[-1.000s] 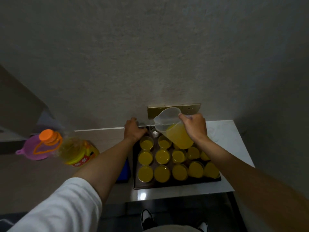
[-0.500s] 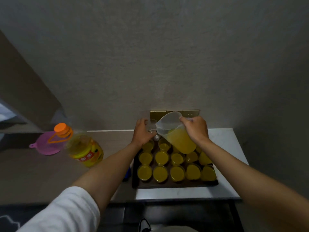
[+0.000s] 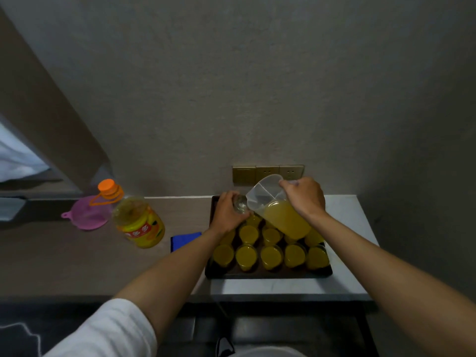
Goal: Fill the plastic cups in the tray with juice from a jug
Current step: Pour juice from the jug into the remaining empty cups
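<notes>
Clear jug (image 3: 277,210), half full of yellow juice, tilted over dark tray (image 3: 268,274) of filled cups, gripped by right hand (image 3: 304,197); spout beside clear cup (image 3: 240,205) gripped in left hand (image 3: 226,215)

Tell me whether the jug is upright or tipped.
Tipped: the jug, held by the right hand, leans its spout toward the clear cup the left hand holds.
</notes>
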The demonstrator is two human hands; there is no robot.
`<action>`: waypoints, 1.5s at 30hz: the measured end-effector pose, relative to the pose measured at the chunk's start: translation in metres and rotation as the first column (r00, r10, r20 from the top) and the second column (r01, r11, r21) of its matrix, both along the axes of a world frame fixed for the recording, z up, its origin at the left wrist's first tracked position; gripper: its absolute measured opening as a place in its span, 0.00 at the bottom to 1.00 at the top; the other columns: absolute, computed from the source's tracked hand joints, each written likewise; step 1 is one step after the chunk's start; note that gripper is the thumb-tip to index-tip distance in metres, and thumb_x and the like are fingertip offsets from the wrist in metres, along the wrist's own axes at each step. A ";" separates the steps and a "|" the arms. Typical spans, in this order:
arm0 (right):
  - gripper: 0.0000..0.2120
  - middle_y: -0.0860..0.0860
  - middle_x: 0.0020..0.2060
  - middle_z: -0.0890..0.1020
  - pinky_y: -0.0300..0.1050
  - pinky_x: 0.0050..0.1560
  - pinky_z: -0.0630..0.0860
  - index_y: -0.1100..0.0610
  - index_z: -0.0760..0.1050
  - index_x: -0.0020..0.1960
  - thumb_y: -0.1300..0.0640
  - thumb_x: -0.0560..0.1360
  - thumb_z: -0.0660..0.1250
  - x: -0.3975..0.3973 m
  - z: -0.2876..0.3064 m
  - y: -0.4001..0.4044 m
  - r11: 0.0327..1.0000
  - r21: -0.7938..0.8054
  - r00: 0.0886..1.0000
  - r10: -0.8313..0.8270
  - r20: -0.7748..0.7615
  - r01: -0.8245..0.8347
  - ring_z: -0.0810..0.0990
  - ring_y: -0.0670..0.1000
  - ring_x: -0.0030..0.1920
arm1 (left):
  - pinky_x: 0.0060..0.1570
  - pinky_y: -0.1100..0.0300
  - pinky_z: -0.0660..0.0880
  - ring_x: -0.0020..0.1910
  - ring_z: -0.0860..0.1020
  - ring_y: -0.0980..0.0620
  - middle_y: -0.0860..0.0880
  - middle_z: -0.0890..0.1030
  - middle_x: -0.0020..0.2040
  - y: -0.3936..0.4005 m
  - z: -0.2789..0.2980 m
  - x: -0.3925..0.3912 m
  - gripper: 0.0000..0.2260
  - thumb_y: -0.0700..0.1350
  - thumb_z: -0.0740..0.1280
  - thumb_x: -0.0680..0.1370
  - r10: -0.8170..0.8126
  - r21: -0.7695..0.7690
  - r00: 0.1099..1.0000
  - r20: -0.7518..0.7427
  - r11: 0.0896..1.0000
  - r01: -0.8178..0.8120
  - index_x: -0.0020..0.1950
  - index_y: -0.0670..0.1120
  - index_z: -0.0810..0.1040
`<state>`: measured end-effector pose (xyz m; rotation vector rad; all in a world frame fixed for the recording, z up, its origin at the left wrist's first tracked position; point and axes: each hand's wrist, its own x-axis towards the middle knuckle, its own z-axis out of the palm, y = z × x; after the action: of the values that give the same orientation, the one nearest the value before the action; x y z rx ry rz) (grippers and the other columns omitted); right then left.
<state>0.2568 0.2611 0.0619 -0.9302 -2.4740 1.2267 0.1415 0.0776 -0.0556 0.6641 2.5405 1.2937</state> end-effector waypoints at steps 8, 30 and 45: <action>0.21 0.47 0.25 0.69 0.45 0.35 0.64 0.50 0.67 0.29 0.45 0.78 0.66 0.013 0.004 -0.001 0.999 0.031 0.999 0.016 0.049 -0.017 0.69 0.50 0.29 | 0.52 0.63 0.77 0.54 0.78 0.59 0.58 0.78 0.55 0.001 -0.004 0.027 0.27 0.48 0.83 0.66 0.016 0.084 0.996 0.093 0.996 -0.024 0.59 0.52 0.74; 0.26 0.47 0.24 0.73 0.43 0.33 0.66 0.53 0.69 0.26 0.43 0.79 0.66 0.018 0.017 0.004 0.979 0.193 0.994 0.049 0.100 -0.068 0.72 0.49 0.27 | 0.52 0.61 0.79 0.52 0.78 0.60 0.59 0.78 0.54 0.008 -0.004 0.031 0.27 0.49 0.83 0.65 0.047 0.129 0.996 0.082 0.990 -0.057 0.58 0.55 0.74; 0.23 0.46 0.23 0.70 0.44 0.34 0.67 0.51 0.69 0.27 0.44 0.79 0.65 0.013 0.014 0.007 0.948 0.267 0.981 0.147 0.123 -0.175 0.69 0.49 0.25 | 0.53 0.50 0.81 0.53 0.79 0.55 0.54 0.80 0.55 0.013 -0.012 0.033 0.27 0.59 0.82 0.63 0.012 0.170 0.998 0.064 0.985 -0.023 0.57 0.55 0.76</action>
<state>0.2694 0.2684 0.0762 -0.7452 -2.7574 0.8602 0.1750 0.0911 -0.0680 0.6242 2.4096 1.5262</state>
